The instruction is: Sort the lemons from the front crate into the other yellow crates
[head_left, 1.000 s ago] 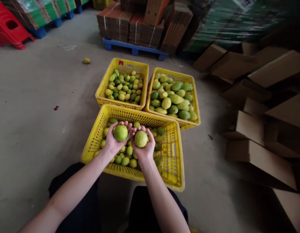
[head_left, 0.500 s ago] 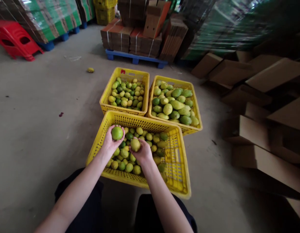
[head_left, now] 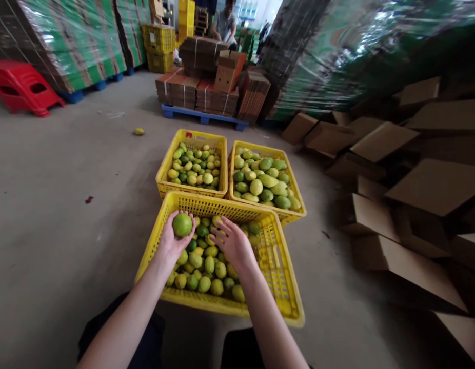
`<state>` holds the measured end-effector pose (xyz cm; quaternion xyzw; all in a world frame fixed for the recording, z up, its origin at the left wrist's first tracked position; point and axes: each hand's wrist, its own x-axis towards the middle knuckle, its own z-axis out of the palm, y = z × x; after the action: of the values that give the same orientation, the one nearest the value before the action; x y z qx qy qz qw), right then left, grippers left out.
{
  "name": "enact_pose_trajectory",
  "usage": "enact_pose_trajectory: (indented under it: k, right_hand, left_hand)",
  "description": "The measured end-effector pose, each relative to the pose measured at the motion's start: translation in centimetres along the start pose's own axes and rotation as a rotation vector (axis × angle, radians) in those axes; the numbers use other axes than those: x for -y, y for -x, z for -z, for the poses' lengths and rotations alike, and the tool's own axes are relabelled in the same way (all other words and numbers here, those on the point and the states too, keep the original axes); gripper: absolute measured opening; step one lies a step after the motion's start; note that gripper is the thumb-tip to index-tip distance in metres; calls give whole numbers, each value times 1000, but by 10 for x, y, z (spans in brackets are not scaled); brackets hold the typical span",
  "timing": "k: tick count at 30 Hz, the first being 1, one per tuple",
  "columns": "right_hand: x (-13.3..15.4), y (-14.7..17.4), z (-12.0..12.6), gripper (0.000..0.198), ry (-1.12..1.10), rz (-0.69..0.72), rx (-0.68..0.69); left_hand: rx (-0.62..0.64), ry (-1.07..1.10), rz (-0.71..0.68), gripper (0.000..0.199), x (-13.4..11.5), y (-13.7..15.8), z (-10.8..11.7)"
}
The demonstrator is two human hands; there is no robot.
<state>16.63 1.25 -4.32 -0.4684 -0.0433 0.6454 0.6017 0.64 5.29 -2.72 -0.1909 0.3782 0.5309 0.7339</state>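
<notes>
My left hand (head_left: 175,236) cups a round green lemon (head_left: 182,225), fingers curled round its sides, over the left part of the front yellow crate (head_left: 293,287). To its right, my right hand (head_left: 234,242) is open, its fingers spread and holding nothing, above the fruit in the same crate. Green and yellow lemons (head_left: 204,284) lie loose in that crate, mostly on its left and middle. Part of the fruit is hidden under my right hand and forearm.
Behind stand a yellow crate of smaller lemons (head_left: 159,185) and a yellow crate of larger, longer green-yellow fruit (head_left: 302,211). One yellow fruit (head_left: 138,131) lies on the floor. Cardboard boxes (head_left: 410,266) crowd the right; a red stool (head_left: 25,87) stands left. A person (head_left: 224,25) is far back.
The yellowish lemon has left my right hand, which has opened. My left hand still holds the green lemon. The view has tilted up, showing a person at the back.
</notes>
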Motion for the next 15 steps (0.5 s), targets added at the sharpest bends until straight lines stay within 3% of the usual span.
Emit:
enact_pose_trajectory:
  k: [3,7,12,15]
  right_hand:
    - [-12,13,22,19,-46,4,-26]
    - [-5,22,32,15,-170,83,-3]
    - [10,32,31,15,-201,55,51]
    - [13,38,31,14,-236,19,15]
  left_hand:
    - [49,4,-34,8,11,5,0]
    - [49,12,-32,10,33,3,6]
    - [-29,-71,49,18,75,-22,35]
    - [33,-249,120,19,98,-43,56]
